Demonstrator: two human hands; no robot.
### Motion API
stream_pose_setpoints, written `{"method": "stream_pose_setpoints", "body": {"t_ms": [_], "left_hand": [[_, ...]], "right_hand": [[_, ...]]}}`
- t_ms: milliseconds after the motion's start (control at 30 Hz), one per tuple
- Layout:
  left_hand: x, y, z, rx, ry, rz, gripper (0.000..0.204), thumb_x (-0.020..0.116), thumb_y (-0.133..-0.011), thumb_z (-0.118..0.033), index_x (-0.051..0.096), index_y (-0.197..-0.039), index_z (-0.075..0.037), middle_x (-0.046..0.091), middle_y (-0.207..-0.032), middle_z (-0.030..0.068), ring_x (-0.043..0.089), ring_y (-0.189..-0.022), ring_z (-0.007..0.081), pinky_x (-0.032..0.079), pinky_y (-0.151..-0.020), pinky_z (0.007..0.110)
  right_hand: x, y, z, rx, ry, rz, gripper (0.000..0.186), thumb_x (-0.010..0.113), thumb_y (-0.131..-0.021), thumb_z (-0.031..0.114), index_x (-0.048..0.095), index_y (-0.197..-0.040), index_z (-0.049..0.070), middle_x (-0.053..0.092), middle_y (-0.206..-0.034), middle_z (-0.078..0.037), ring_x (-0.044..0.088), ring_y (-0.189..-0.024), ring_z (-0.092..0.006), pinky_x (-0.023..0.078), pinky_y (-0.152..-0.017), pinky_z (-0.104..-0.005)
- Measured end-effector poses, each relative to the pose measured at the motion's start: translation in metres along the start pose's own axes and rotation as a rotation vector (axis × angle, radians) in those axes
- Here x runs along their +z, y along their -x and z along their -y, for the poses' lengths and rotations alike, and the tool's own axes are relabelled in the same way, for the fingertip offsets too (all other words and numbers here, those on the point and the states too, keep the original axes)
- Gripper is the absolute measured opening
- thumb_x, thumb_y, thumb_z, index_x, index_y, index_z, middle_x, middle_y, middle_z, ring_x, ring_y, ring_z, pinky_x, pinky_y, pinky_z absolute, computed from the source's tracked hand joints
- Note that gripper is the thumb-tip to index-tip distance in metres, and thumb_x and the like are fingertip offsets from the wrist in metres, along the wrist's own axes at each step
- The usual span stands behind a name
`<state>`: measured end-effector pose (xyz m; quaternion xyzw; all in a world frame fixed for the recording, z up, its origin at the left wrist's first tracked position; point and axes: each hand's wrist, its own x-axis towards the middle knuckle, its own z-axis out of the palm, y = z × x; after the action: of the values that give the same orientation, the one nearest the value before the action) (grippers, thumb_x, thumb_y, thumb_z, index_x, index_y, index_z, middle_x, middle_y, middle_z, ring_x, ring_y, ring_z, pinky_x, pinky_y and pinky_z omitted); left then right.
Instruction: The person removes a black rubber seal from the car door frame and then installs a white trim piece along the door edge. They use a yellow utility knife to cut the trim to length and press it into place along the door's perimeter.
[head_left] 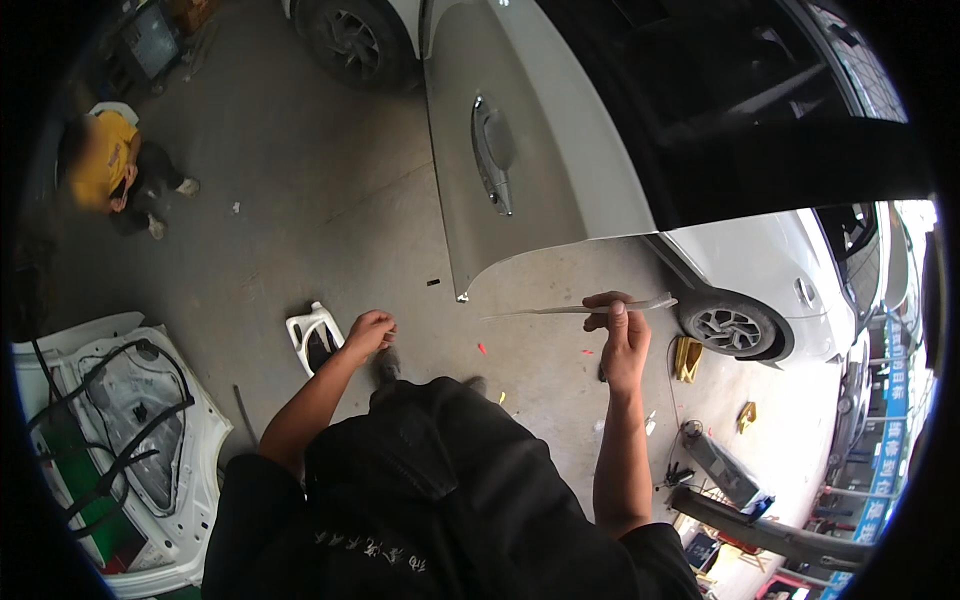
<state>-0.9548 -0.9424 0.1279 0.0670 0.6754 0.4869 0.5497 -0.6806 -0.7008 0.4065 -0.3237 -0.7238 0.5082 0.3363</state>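
Long, thin, whitish strip (pixel 560 310), pinched in bare right hand (pixel 624 345) near silver-grey metal car door (pixel 535 130), lying crosswise, tapering leftward toward farther, curled bare left hand (pixel 370 333), contents there unclear.

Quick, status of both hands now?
Left hand: loosely curled; whether it holds anything cannot be told.
Right hand: closed, holding a thin, pale strip.

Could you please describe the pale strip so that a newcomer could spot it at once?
Find the silver door at the top. Below its curved edge, the right hand holds the strip. Unlike the red bits on the floor, it is long and tapers leftward.
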Motion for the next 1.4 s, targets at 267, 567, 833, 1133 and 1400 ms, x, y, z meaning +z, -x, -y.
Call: {"method": "stream_pose_setpoints", "body": {"t_ms": [267,567,833,1133,1400], "left_hand": [[0.060,-0.003,-0.014,-0.501,0.335,0.434,0.068,0.045,-0.089,-0.067,0.044,-0.114,-0.004,0.063,-0.106,0.0164,0.063,-0.086,0.0298,0.053,-0.075,0.046],[0.053,-0.059,0.020,-0.151,0.944,-0.035,0.022,0.051,-0.096,-0.031,0.055,-0.092,-0.011,0.064,-0.083,0.0041,0.062,-0.072,0.0156,0.046,-0.055,0.030],[0.027,0.042,-0.131,0.236,0.311,-0.019,0.033,0.053,-0.096,-0.043,0.058,-0.096,-0.011,0.064,-0.083,0.0044,0.058,-0.070,0.0121,0.044,-0.057,0.026],[0.138,0.123,-0.255,0.401,-0.315,0.438,0.014,0.048,-0.097,-0.010,0.055,-0.104,-0.001,0.060,-0.103,0.0103,0.062,-0.085,0.0163,0.054,-0.077,0.032],[0.194,0.104,-0.240,0.417,-0.452,0.220,0.023,0.047,-0.099,-0.019,0.057,-0.103,0.002,0.062,-0.101,0.0136,0.062,-0.082,0.0181,0.056,-0.075,0.031]], "right_hand": [[-0.002,0.021,0.057,0.007,-0.753,-0.042,0.036,0.039,-0.102,0.030,0.053,-0.105,-0.003,0.062,-0.097,-0.023,0.062,-0.071,-0.0257,0.053,-0.066,-0.0359],[-0.087,0.073,0.016,0.271,-0.683,-0.415,0.034,0.042,-0.101,0.034,0.054,-0.100,0.002,0.063,-0.086,-0.014,0.058,-0.060,-0.0187,0.049,-0.053,-0.0309],[-0.110,0.110,-0.185,0.671,-0.731,-0.709,0.026,0.047,-0.099,0.022,0.050,-0.108,-0.002,0.066,-0.094,-0.017,0.060,-0.063,-0.0197,0.056,-0.057,-0.0336],[-0.009,0.110,-0.330,1.063,-0.813,-0.595,0.050,0.053,-0.091,0.013,0.034,-0.134,-0.006,0.058,-0.112,-0.020,0.066,-0.088,-0.0357,0.059,-0.070,-0.0427],[0.074,0.084,-0.273,0.709,-0.212,0.101,0.051,0.059,-0.085,0.014,0.044,-0.131,-0.001,0.058,-0.120,-0.020,0.068,-0.085,-0.0306,0.056,-0.067,-0.0386]]}}
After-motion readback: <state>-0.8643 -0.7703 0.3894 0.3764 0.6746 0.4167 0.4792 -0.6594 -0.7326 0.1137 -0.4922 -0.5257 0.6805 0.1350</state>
